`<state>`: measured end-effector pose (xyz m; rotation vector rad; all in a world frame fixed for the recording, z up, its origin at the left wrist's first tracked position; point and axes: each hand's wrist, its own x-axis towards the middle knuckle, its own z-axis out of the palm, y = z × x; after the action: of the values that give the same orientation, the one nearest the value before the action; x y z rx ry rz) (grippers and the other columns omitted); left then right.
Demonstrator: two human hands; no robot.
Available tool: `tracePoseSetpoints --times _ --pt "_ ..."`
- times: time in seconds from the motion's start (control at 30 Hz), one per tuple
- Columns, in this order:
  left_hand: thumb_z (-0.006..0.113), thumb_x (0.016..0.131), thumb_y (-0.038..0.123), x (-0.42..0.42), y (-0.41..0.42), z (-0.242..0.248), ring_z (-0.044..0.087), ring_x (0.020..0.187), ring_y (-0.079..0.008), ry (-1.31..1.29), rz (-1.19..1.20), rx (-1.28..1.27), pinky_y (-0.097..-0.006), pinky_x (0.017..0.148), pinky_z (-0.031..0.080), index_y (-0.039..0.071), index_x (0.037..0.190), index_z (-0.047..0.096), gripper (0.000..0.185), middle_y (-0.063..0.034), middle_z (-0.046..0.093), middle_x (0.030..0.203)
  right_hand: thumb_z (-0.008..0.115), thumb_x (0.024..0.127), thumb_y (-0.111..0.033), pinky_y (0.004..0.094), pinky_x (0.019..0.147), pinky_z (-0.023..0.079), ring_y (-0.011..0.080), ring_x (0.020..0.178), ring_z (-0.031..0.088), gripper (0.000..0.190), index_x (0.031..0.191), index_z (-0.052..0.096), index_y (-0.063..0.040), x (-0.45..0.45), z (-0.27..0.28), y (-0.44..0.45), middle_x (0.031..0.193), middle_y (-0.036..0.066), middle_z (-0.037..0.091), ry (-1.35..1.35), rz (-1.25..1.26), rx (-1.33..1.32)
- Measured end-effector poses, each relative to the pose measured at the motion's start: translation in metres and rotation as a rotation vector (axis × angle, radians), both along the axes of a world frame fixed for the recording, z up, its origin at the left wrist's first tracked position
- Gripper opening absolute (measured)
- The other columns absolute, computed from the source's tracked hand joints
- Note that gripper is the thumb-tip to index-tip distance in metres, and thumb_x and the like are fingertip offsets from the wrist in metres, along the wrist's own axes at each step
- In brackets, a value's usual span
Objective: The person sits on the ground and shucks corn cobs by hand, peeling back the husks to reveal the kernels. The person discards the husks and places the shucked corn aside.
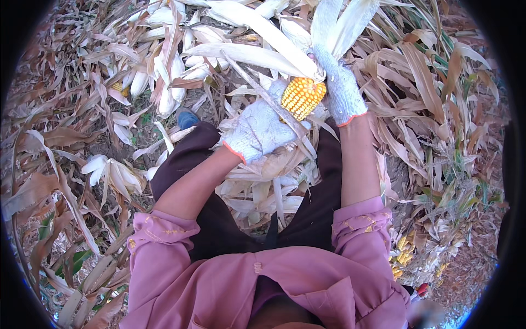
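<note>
Between my two gloved hands is an ear of yellow corn (303,98) with its kernels bared. My left hand (261,123), in a white knit glove with an orange cuff, grips the ear from the left; strands of corn silk cling to the glove. A dry strip of leaf or stalk (263,92) lies across the back of that glove. At the ear's upper end, my right hand (339,84) grasps the pale husk (283,37), whose leaves are spread outward and still meet the ear at its base. The right fingertips are largely hidden by husk.
Husked-over corn ears (168,86) lie in a pile at the upper left. Loose husks (263,193) fill the ground between my knees. Dry corn stalks (415,82) are heaped at the right. Bare yellow ears (402,251) lie at the lower right, near part of another person (423,290).
</note>
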<state>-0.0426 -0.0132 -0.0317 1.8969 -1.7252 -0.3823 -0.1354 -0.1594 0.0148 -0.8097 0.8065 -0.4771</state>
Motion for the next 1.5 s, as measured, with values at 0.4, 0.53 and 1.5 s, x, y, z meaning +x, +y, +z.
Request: tracePoseSetpoints --times 0.4,0.53,1.5 --pt "0.071 0.084 0.024 -0.01 -0.014 0.03 0.062 0.088 -0.012 1.155 0.106 0.156 -0.0269 0.074 0.053 0.003 0.126 0.049 0.051 -0.0056 0.062 0.102 0.059 0.095 -0.031 0.0289 0.065 0.052 0.0163 0.071 0.061 0.024 0.085 0.056 -0.009 0.006 -0.03 -0.001 0.077 0.004 0.061 -0.085 -0.158 0.149" --pt "0.071 0.084 0.022 -0.017 -0.018 0.017 0.063 0.078 -0.0128 1.104 0.153 0.191 -0.0266 0.064 0.055 0.005 0.119 0.051 0.045 -0.0048 0.061 0.094 0.058 0.096 -0.031 0.0277 0.061 0.049 0.0147 0.066 0.056 0.025 0.086 0.055 -0.008 0.013 -0.029 0.001 0.074 0.003 0.056 -0.046 -0.334 0.12" --pt "0.059 0.091 0.04 -0.003 -0.011 0.038 0.064 0.066 -0.0249 2.086 0.195 0.129 -0.0341 0.06 0.056 0.006 0.118 0.05 0.045 -0.015 0.062 0.081 0.059 0.095 -0.036 0.0247 0.063 0.045 0.0108 0.072 0.053 0.036 0.109 0.061 -0.002 0.014 -0.011 0.007 0.083 0.001 0.06 -0.226 -0.113 -0.012"
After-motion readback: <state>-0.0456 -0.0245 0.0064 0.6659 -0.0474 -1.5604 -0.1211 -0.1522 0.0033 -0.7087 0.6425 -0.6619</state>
